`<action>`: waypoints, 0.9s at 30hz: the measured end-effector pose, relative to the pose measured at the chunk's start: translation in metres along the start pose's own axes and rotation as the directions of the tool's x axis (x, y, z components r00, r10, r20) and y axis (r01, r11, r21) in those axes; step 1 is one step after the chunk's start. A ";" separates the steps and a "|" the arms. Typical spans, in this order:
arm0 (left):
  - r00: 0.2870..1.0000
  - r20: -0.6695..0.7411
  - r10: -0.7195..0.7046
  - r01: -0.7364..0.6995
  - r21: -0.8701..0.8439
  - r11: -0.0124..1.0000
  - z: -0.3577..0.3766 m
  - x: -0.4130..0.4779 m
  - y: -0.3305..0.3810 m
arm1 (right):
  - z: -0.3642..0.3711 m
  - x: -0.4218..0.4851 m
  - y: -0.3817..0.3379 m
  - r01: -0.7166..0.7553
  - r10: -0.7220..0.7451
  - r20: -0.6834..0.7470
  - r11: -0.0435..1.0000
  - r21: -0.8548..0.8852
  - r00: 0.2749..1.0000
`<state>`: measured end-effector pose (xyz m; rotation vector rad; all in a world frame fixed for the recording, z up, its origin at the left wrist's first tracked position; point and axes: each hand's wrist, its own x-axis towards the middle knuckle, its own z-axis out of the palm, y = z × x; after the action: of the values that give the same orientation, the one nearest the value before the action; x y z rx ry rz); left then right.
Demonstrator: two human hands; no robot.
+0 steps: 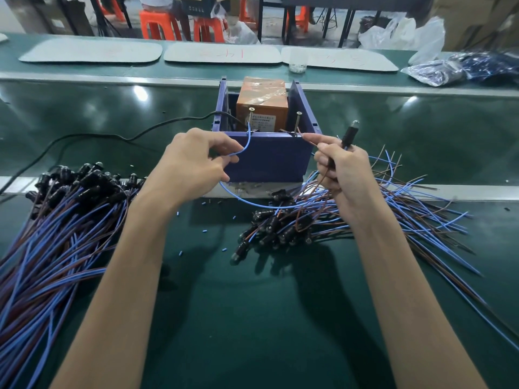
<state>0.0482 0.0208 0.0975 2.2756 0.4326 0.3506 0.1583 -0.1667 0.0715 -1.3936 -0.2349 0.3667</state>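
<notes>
Okay, the blue wire [246,141] is pinched between the thumb and fingers of my left hand [193,161]. Its free end rises to the foot of the left screw [250,115] on the front edge of the blue box [269,161]. From that pinch the wire loops low across the counter [252,318] and runs over to my right hand [341,167].

That hand is clamped around a small black lamp [349,133], whose rounded tip points up and away. The same hand's forefinger stretches toward the right screw [297,122], with the brown wire [321,178] held along it. I can't tell whether the bare end touches the screw. The hands are apart, one on each side of the box front.

Inside the box sits an orange block [262,96] wrapped in tape. A black cable [112,136] snakes away from the box to the left.

A thick bundle of wired lamps [56,220] lies on the left of the counter, and a looser heap [280,228] lies just under my right wrist. Tiny blue offcuts [179,252] dot the mat between them. Farther back are pale mats [222,53] and orange stools [157,23].
</notes>
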 end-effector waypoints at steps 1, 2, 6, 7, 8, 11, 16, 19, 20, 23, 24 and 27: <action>1.000 0.002 -0.001 0.001 0.001 1.000 0.000 0.000 0.000 | 0.000 0.000 0.000 0.001 -0.001 0.002 1.000 0.000 1.000; 1.000 0.003 -0.002 0.002 0.003 1.000 0.001 0.000 0.000 | 0.000 0.000 0.000 0.001 -0.001 0.004 1.000 0.002 1.000; 1.000 0.006 -0.004 0.004 0.002 1.000 0.002 0.001 -0.002 | 0.000 -0.001 0.000 0.001 -0.001 0.004 1.000 0.001 1.000; 1.000 0.005 -0.004 0.004 0.006 1.000 0.002 0.001 -0.002 | 0.000 -0.001 0.000 0.001 -0.001 0.004 1.000 0.001 1.000; 1.000 0.004 -0.004 0.004 0.009 1.000 0.002 0.001 -0.002 | 0.000 -0.001 0.000 0.001 -0.001 0.004 1.000 0.000 1.000; 1.000 0.004 0.000 0.000 0.017 1.000 0.002 0.001 -0.002 | 0.000 -0.001 0.000 0.003 -0.003 0.004 1.000 -0.005 1.000; 1.000 0.001 0.003 -0.003 0.027 1.000 0.002 0.002 -0.002 | -0.001 -0.001 0.000 0.008 -0.008 0.013 1.000 -0.007 1.000; 1.000 0.006 0.011 -0.011 0.029 1.000 0.003 0.002 -0.002 | -0.001 -0.002 0.000 0.011 -0.011 0.018 1.000 -0.005 1.000; 1.000 0.010 0.013 -0.014 0.032 0.999 0.003 0.002 -0.002 | 0.000 -0.002 0.000 0.012 -0.012 0.019 1.000 -0.004 1.000; 1.000 0.019 0.022 -0.023 0.054 0.998 0.002 0.001 -0.002 | 0.001 -0.002 0.000 0.016 -0.016 -0.004 1.000 -0.013 1.000; 1.000 0.020 0.023 -0.024 0.056 0.998 0.002 0.001 -0.001 | 0.002 -0.002 0.000 0.016 -0.016 -0.011 1.000 -0.015 1.000; 0.999 0.027 0.022 -0.023 0.057 0.998 0.001 0.000 0.000 | 0.003 -0.003 -0.001 0.018 -0.018 -0.015 1.000 -0.013 1.000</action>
<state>0.0489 0.0206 0.0968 2.3396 0.4085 0.3230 0.1541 -0.1657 0.0727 -1.4060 -0.2374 0.3398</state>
